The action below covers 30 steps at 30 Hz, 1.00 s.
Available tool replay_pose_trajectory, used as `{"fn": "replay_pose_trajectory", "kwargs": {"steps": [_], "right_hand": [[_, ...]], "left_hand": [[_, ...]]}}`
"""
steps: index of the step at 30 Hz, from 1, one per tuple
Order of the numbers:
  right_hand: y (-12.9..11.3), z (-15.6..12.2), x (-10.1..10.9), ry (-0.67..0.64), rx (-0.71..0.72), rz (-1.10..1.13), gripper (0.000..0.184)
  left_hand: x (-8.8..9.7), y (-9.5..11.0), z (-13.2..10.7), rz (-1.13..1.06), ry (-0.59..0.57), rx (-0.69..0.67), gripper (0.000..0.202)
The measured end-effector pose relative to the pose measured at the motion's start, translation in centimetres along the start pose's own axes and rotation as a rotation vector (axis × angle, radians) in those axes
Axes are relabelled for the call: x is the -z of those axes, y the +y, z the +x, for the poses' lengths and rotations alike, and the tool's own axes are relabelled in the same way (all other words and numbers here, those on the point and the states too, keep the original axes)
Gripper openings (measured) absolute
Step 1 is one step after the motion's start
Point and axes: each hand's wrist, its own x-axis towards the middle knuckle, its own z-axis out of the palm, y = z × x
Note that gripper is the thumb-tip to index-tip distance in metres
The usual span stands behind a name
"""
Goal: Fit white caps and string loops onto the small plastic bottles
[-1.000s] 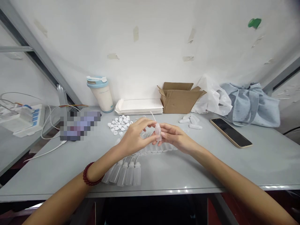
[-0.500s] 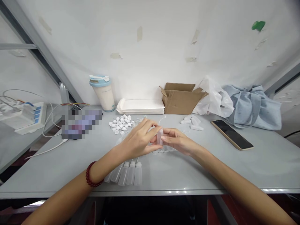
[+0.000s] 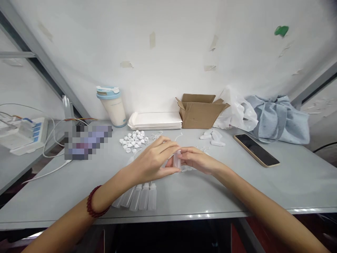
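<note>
Head view. Item: one translucent squeeze bottle [image 3: 177, 161], held roughly upright between both hands above the grey table [image 3: 210, 196]. Left hand [image 3: 151, 160]: partly closed, the bottle spanned from top to base by fingers and thumb. Right hand [image 3: 198, 160]: closed to a pinch, the bottle's side gripped by thumb and fingertips. Bottle top: covered by the left fingers, so whether it is fully fitted cannot be told.

Judged finished: front-row bottles [image 3: 144, 198], laid side by side near the table edge, necks topped. Judged unfinished: the held bottle. Left loose: white nozzle caps [image 3: 133, 140], heaped behind the left hand; small translucent pieces [image 3: 217, 138], set behind the right.
</note>
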Motion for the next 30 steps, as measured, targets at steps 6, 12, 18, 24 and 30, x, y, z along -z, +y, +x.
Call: {"fn": "replay_pose_trajectory", "kwargs": {"steps": [6,12,18,24,30], "right_hand": [[-1.0,-0.2,0.8,0.131,-0.056,-0.175,0.030],[-1.3,-0.2,1.2,0.301,-0.068,-0.198,0.026],[-1.1,-0.2,1.2,0.285,-0.074,-0.229,0.024],[-1.0,-0.2,1.5,0.304,-0.061,-0.271,0.025],[-1.2,-0.5,2.1,0.331,-0.033,-0.296,0.025]], "left_hand": [[1.0,3.0,-3.4,-0.146,-0.144,0.136,0.045],[0.8,5.2,-6.6,-0.203,-0.330,0.288,0.044],[0.6,5.1,-6.6,-0.150,-0.432,0.315,0.036],[0.7,4.8,-6.0,-0.051,-0.391,0.249,0.029],[1.3,4.7,-5.8,-0.026,-0.392,0.232,0.032]]}}
